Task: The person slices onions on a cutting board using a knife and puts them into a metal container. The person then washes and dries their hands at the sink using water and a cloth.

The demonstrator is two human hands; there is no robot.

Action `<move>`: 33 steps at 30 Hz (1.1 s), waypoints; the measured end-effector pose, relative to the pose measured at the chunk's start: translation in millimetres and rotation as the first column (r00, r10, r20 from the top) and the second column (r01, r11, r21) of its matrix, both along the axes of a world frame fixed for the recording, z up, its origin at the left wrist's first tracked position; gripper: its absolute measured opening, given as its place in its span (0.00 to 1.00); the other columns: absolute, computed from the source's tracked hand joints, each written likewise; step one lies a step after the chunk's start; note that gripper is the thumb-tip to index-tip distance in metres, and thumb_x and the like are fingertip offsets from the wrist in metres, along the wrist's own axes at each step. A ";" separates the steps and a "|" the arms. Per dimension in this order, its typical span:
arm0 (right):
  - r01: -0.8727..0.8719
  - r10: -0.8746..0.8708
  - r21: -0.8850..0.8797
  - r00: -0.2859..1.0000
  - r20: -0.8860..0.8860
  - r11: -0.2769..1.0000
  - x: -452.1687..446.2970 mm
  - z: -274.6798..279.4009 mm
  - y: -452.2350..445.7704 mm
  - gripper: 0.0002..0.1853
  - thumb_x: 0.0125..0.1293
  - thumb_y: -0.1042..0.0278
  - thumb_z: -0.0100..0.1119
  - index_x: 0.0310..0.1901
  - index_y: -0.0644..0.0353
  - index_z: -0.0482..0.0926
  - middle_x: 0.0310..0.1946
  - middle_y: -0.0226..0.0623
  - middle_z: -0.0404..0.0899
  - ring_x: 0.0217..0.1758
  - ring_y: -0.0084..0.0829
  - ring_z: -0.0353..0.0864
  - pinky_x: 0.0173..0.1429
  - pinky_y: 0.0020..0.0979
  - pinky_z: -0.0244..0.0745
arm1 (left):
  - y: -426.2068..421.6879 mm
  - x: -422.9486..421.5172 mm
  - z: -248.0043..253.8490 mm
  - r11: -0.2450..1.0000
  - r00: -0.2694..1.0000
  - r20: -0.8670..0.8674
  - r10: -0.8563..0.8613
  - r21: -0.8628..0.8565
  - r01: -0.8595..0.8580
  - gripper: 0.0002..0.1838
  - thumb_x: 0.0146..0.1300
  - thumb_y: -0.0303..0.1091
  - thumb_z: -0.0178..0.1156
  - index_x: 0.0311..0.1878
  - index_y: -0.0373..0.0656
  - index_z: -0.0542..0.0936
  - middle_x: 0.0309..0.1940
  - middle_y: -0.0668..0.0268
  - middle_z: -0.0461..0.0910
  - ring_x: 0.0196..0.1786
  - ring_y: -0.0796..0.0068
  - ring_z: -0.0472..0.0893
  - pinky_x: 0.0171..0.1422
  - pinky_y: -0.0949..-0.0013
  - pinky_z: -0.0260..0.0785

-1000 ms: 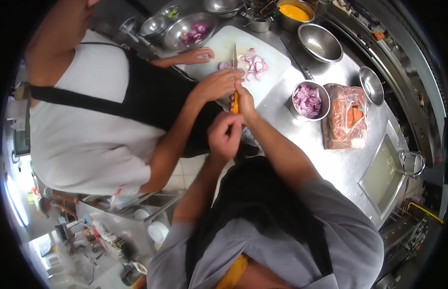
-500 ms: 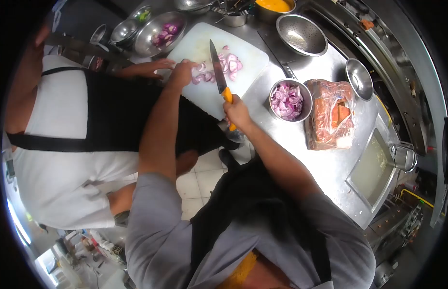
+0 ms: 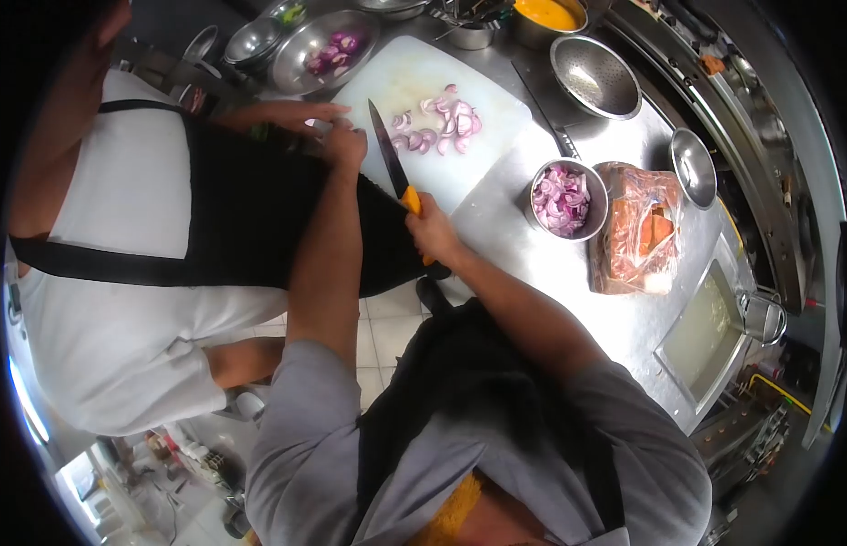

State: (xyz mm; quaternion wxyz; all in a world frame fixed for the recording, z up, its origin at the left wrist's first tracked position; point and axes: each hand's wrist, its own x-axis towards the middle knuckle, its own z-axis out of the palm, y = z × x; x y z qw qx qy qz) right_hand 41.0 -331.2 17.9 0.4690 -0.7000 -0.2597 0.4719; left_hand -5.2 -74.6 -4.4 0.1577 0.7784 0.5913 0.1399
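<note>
My right hand (image 3: 433,229) is wrapped round the yellow handle of a knife (image 3: 387,146), whose dark blade points up and left over the near left part of a white cutting board (image 3: 487,91). Sliced red onion (image 3: 458,120) lies on the board beyond the blade. My left hand (image 3: 343,146) is at the board's left edge, fingers curled together, close to a co-worker's hand (image 3: 305,114). Something pale shows between the two hands; I cannot make out what it is or who holds it.
A co-worker in a black apron (image 3: 251,200) stands at the left. Right of the board are a pot of sliced onion (image 3: 561,200), a wrapped reddish package (image 3: 637,227) and a colander (image 3: 595,76). Behind stands a bowl of onion pieces (image 3: 292,59); another knife (image 3: 542,105) lies beside the board.
My left hand has gone from near the knife handle to the board's left edge, beside the co-worker's hand. The co-worker's other hand has left the knife. My right hand has drawn the knife nearer to me.
</note>
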 end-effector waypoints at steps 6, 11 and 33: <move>-0.024 0.020 -0.123 0.999 -0.029 0.992 35.2 20.9 -7.1 0.23 0.66 0.66 0.54 0.61 0.64 0.67 0.36 0.56 0.82 0.36 0.53 0.85 0.45 0.48 0.78 | -10.7 10.4 -25.3 0.974 0.991 0.082 -0.107 -0.194 0.121 0.15 0.61 0.45 0.61 0.48 0.50 0.81 0.40 0.59 0.86 0.46 0.55 0.85 0.53 0.54 0.75; -0.079 0.118 -0.114 0.913 0.392 0.990 76.9 27.2 -19.6 0.24 0.64 0.68 0.53 0.61 0.64 0.65 0.41 0.64 0.82 0.47 0.63 0.81 0.53 0.57 0.73 | -40.6 13.8 -22.8 0.907 0.846 0.384 -0.369 -0.048 0.418 0.08 0.62 0.30 0.63 0.44 0.41 0.82 0.36 0.60 0.87 0.37 0.65 0.86 0.46 0.64 0.77; -0.325 0.474 -0.346 0.555 0.684 0.880 89.6 29.5 -17.1 0.17 0.63 0.72 0.51 0.54 0.65 0.68 0.40 0.62 0.83 0.46 0.59 0.83 0.54 0.53 0.77 | -43.4 5.0 -7.1 0.714 0.654 0.291 -0.698 0.348 0.607 0.06 0.62 0.25 0.64 0.42 0.40 0.81 0.39 0.56 0.84 0.43 0.52 0.83 0.47 0.57 0.75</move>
